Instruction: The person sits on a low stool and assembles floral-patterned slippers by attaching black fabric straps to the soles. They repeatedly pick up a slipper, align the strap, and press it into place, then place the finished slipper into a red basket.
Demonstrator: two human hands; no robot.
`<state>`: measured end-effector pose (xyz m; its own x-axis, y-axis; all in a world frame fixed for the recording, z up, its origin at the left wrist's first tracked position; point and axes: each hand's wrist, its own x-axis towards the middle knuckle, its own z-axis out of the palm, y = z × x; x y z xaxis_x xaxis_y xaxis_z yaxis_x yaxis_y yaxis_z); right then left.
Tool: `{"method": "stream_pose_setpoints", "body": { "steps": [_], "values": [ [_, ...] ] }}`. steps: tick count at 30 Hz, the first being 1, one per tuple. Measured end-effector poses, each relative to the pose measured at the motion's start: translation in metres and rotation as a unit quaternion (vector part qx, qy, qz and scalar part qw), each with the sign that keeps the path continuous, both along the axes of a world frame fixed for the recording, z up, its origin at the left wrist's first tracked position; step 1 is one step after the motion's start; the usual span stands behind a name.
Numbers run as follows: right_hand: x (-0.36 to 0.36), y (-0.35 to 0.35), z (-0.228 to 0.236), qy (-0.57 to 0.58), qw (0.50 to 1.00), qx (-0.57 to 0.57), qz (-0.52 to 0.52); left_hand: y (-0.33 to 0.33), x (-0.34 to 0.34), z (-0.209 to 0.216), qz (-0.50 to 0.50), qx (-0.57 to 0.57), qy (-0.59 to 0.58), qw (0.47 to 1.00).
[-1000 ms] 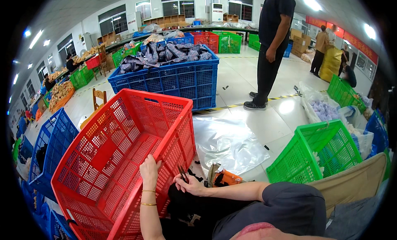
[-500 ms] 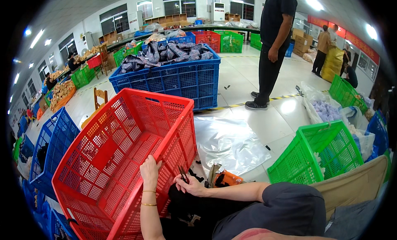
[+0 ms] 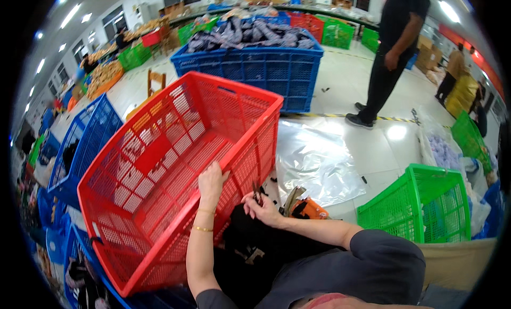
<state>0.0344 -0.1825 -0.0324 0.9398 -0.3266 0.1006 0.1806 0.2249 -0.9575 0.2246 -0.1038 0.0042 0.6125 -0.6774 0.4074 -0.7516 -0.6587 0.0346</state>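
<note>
A large red plastic crate (image 3: 151, 159) with lattice walls leans tilted in front of me. Nothing shows inside it. My left hand (image 3: 211, 181) is closed over its near rim, with a gold bangle on the wrist. Beside the crate's outer wall, my right hand (image 3: 262, 209) grips small dark scissors (image 3: 257, 192), the blades pointing up and away from me. Below that hand, dark cloth (image 3: 247, 232) covers my lap area. An orange packet-like thing (image 3: 310, 209) lies on the floor just past my right hand.
Beyond the red crate stands a blue crate (image 3: 247, 77) heaped with grey-purple fabric pieces (image 3: 250, 34). A clear plastic sheet (image 3: 316, 160) lies on the floor. A green crate (image 3: 412, 202) stands to the right, a blue crate (image 3: 85, 144) to the left. A person (image 3: 396, 58) stands ahead.
The view has tilted down and turned left, so the surroundings sit further right and higher. My left hand stays on the red crate's rim; the right still holds the scissors.
</note>
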Motion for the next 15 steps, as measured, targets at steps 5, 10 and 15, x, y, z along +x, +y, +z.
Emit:
{"method": "stream_pose_setpoints", "body": {
  "steps": [5, 10, 15],
  "values": [
    [0.002, 0.000, 0.004, 0.028, 0.997, 0.066, -0.006, 0.004, 0.000, 0.002, -0.018, -0.016, -0.009, 1.000],
    [0.015, -0.033, 0.035, 0.098, 0.988, 0.073, 0.099, 0.002, 0.004, -0.006, 0.006, -0.010, -0.012, 1.000],
    [0.047, -0.081, 0.063, 0.089, 0.994, -0.015, 0.055, 0.001, 0.006, -0.006, 0.017, -0.004, -0.006, 1.000]
  ]
}}
